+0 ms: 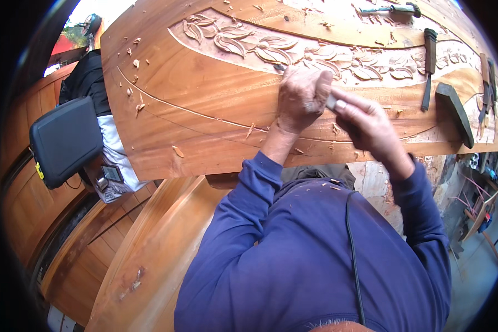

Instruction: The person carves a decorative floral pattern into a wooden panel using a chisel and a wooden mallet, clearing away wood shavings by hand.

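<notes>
A large wooden panel point(205, 105) lies before me, with a carved band of leaves and flowers point(271, 50) along its far part. My left hand point(303, 97) is closed around a carving chisel and rests at the near edge of the band. The chisel's dark metal end point(280, 67) shows past the left hand, close to a carved leaf. My right hand point(368, 123) grips the other end, where a pale bit of handle point(331, 102) shows between the hands. The fingers hide most of the chisel.
Wood shavings point(136, 63) are scattered over the panel. To the right lie a dark-handled chisel point(429, 66), a dark wooden block point(455, 113) and more tools point(488, 88). Another chisel point(393, 9) lies at the far side. A black case point(66, 141) stands left of the panel.
</notes>
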`<action>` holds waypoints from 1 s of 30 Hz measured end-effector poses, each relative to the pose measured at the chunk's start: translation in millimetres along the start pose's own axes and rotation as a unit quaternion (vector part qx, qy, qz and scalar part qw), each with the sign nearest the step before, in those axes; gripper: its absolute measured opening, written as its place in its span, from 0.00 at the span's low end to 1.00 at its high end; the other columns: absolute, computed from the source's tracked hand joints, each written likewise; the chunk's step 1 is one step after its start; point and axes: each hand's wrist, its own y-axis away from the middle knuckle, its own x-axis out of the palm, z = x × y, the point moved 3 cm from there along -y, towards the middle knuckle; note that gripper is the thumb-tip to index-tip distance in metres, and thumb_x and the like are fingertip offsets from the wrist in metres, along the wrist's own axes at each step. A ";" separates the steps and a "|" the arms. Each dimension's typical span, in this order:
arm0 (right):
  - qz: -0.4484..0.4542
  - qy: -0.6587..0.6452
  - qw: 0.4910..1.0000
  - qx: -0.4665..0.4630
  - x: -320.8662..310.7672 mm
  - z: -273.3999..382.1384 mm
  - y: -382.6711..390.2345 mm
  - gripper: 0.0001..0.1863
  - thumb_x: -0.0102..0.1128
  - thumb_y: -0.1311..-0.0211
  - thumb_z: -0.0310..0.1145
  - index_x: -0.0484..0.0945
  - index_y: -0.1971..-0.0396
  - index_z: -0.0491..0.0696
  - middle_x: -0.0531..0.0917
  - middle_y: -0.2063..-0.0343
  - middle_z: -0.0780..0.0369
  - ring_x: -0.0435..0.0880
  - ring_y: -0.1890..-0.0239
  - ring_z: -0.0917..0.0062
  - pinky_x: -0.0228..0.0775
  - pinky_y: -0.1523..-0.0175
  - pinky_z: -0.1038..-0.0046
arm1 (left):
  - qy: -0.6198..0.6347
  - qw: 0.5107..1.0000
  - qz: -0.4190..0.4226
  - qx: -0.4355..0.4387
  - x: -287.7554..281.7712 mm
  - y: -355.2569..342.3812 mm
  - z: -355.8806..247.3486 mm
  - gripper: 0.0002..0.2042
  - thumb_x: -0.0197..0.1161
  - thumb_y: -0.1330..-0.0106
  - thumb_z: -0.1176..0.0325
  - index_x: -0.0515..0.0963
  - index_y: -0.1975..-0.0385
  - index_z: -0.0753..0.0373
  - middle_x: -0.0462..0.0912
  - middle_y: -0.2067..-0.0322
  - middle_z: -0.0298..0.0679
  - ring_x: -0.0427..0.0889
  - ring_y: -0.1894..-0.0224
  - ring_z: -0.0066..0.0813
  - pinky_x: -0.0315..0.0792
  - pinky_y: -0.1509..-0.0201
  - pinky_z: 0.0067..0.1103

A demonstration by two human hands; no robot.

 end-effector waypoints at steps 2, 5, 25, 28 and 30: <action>-0.024 -0.027 0.999 -0.023 20.7 -29.8 6.1 0.22 0.56 0.23 0.31 0.75 0.32 0.45 0.71 0.76 0.75 0.63 0.77 0.92 0.56 0.73 0.85 | -0.005 0.999 0.009 -0.034 -5.7 4.4 5.2 0.20 0.48 0.25 0.63 0.75 0.82 0.61 0.75 0.84 0.43 0.74 0.79 0.47 0.67 0.64 0.36; -0.031 -0.074 0.996 -0.030 50.1 -41.6 16.7 0.24 0.53 0.21 0.31 0.70 0.29 0.47 0.68 0.77 0.76 0.60 0.79 0.94 0.52 0.77 0.86 | 0.044 0.998 0.011 -0.039 -12.9 4.6 4.8 0.22 0.42 0.27 0.60 0.72 0.85 0.61 0.76 0.84 0.41 0.73 0.80 0.44 0.66 0.64 0.35; -0.104 -0.164 0.969 -0.150 181.2 -59.0 3.5 0.35 0.50 0.20 0.31 0.46 0.20 0.47 0.74 0.73 0.67 0.71 0.81 0.87 0.65 0.76 0.82 | 0.184 0.969 0.137 0.092 -87.0 -2.2 40.6 0.16 0.50 0.31 0.64 0.73 0.83 0.62 0.75 0.83 0.39 0.75 0.80 0.41 0.69 0.69 0.34; -0.115 0.164 0.940 -0.276 161.4 -82.4 11.2 0.30 0.53 0.22 0.28 0.59 0.25 0.39 0.79 0.43 0.57 0.80 0.51 0.78 0.72 0.41 0.78 | 0.177 0.978 0.063 0.087 -106.6 1.3 29.8 0.20 0.49 0.31 0.57 0.73 0.85 0.60 0.74 0.84 0.37 0.72 0.81 0.38 0.68 0.65 0.33; -0.101 0.064 0.978 -0.172 160.3 -94.7 24.0 0.29 0.52 0.22 0.27 0.61 0.25 0.40 0.80 0.44 0.59 0.79 0.51 0.80 0.70 0.42 0.79 | 0.153 0.975 0.100 0.124 -106.2 14.0 27.9 0.21 0.51 0.30 0.53 0.73 0.84 0.59 0.76 0.82 0.36 0.73 0.78 0.38 0.67 0.63 0.32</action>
